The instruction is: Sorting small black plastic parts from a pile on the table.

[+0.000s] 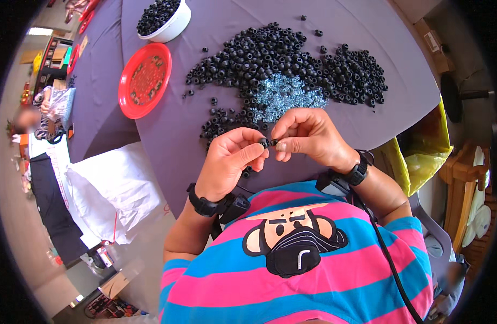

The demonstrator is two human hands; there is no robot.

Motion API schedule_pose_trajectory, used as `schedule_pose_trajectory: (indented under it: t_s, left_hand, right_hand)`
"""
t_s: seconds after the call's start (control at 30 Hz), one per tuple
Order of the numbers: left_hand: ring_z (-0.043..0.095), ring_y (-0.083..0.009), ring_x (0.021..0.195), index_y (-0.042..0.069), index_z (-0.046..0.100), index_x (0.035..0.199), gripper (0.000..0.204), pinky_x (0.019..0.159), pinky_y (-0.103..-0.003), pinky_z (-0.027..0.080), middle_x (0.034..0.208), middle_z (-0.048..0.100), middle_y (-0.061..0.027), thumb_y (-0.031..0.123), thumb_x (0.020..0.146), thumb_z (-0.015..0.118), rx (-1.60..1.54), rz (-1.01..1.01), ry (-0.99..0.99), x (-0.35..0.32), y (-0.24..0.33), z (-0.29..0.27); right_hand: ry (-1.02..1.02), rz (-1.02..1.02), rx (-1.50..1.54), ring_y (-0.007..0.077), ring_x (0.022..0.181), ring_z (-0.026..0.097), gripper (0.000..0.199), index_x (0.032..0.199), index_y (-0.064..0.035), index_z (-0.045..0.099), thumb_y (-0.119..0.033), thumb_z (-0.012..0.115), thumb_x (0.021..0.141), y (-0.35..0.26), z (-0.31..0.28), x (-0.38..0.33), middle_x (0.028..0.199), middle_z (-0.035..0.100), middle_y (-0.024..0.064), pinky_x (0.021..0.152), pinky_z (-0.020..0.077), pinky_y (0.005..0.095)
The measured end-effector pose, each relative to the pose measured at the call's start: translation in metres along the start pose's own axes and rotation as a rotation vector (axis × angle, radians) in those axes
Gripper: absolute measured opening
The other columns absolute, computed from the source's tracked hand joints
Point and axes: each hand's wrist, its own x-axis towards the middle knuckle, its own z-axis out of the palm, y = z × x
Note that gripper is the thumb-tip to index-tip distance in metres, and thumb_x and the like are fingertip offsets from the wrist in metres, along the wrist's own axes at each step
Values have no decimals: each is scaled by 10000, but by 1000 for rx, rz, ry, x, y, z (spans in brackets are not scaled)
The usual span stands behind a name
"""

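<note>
Two bare hands at work on a table covered in grey cloth, with the pale blue heap of small translucent pieces as the point of reference. The left hand, nearer the wearer and to the left of the heap, pinches a rounded black part between thumb and fingers. The right hand, directly on the near side of the heap, has thumb and forefinger closed on a small dark part. The two parts lie end to end, just on the near side of the heap; whether they are joined cannot be told. Hollow black parts form a broad mass beyond the heap and to both its sides. Left of the heap stands a red plate, its contents too small to identify; farther left and beyond, a white tub holds more black parts. Right of the heap and nearer the wearer hangs a yellow bag
</note>
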Motion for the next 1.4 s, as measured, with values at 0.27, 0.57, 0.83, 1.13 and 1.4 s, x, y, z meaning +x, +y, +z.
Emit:
schedule_pose_trajectory:
  t_s: [0.27, 0.57, 0.83, 1.13, 1.4]
  left_hand:
    - [596, -106, 688, -12, 614, 1014, 158, 644, -228, 479, 847, 663, -73, 94, 903, 651, 129, 12, 0, 0, -1, 0]
    - [592, -100, 685, -22, 614, 1016, 156, 641, -229, 490, 846, 656, -66, 82, 903, 644, 192, -16, -23, -1, -1, -2]
    - [601, -98, 686, -22, 611, 1027, 165, 635, -225, 497, 834, 654, -60, 92, 911, 637, 180, -58, -106, -1, -2, -4]
    - [596, -140, 704, -41, 591, 1061, 230, 612, -261, 496, 877, 630, -83, 141, 924, 627, 162, -46, -171, -1, -8, -7]
    - [600, -97, 682, -30, 608, 1028, 171, 634, -217, 498, 829, 647, -58, 92, 913, 640, 198, 21, -111, -3, -3, -7]
  right_hand:
    - [12, -17, -16, 115, 763, 641, 113, 946, 22, 639, 54, 672, 842, 1, 4, -2, 890, 631, 60, 704, 545, 246]
    - [-14, -37, -90, 117, 828, 624, 140, 932, 19, 643, 64, 700, 812, -2, 7, -3, 927, 614, 55, 749, 534, 251]
    - [-161, 162, -45, 98, 887, 602, 304, 1083, 21, 664, 54, 727, 788, -8, 1, 0, 967, 648, 47, 771, 511, 242]
    - [-222, 227, 6, 97, 832, 618, 342, 1089, 21, 667, 17, 765, 762, -8, -2, 2, 973, 676, 64, 695, 516, 222]
    - [-94, 130, 43, 102, 755, 642, 211, 981, 14, 647, 45, 732, 790, -7, 12, -2, 867, 648, 52, 640, 532, 216]
